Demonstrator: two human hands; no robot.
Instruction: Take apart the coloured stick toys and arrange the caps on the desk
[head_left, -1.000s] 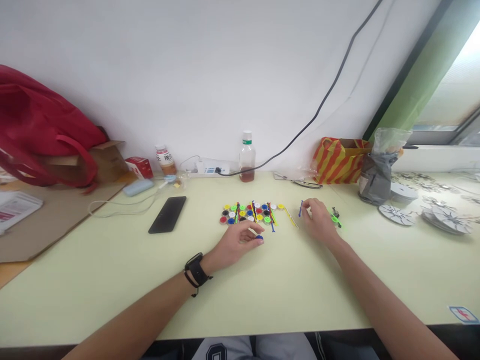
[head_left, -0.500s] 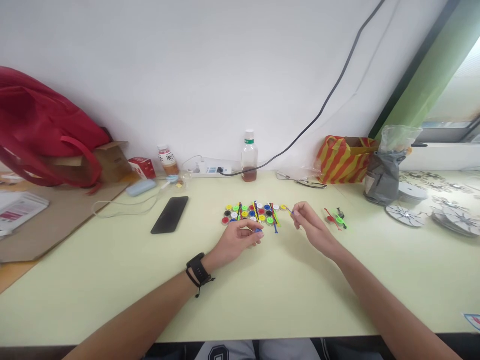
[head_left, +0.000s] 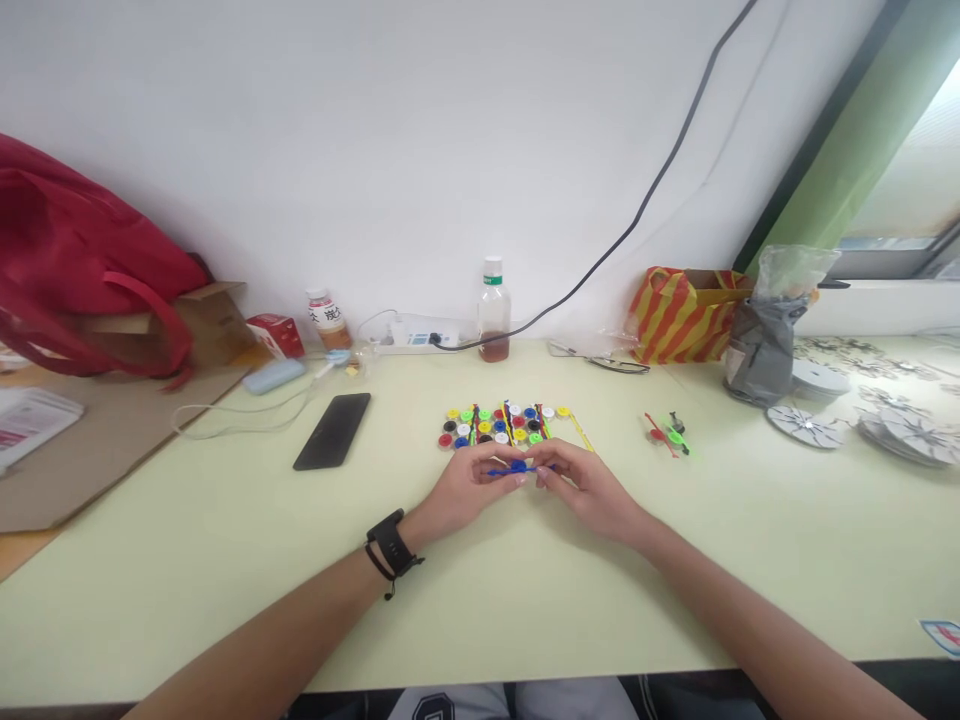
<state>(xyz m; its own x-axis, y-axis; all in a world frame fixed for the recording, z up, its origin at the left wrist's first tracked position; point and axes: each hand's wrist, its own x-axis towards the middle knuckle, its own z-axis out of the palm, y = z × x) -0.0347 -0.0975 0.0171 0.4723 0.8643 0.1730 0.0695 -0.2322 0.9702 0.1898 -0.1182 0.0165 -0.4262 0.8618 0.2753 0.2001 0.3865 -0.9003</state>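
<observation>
Both of my hands meet over the table, just in front of the rows of coloured pieces. My left hand (head_left: 472, 485) pinches a small round blue disc (head_left: 518, 466), which shows between its thumb and fingers. A thin blue arrow-shaped stick (head_left: 498, 471) lies across the disc, its pointed end towards the left. The fingers of my right hand (head_left: 581, 485) are closed on the stick's right end, close to the disc. Behind the hands are several coloured discs (head_left: 484, 415) in rows, with bundles of thin sticks (head_left: 509, 420) between them. A yellow stick (head_left: 581, 430) lies apart at their right.
Joined red and green disc-and-stick pieces (head_left: 664, 436) lie to the right. A black phone (head_left: 332, 431) is on the left. Bottles (head_left: 493, 320), a power strip (head_left: 424, 332) and a striped bag (head_left: 682, 315) stand along the wall. Round grey plates (head_left: 810, 428) lie far right.
My right hand has moved left and towards me, joining my left hand at the blue disc. The blue stick now lies across the disc. The view has shifted slightly.
</observation>
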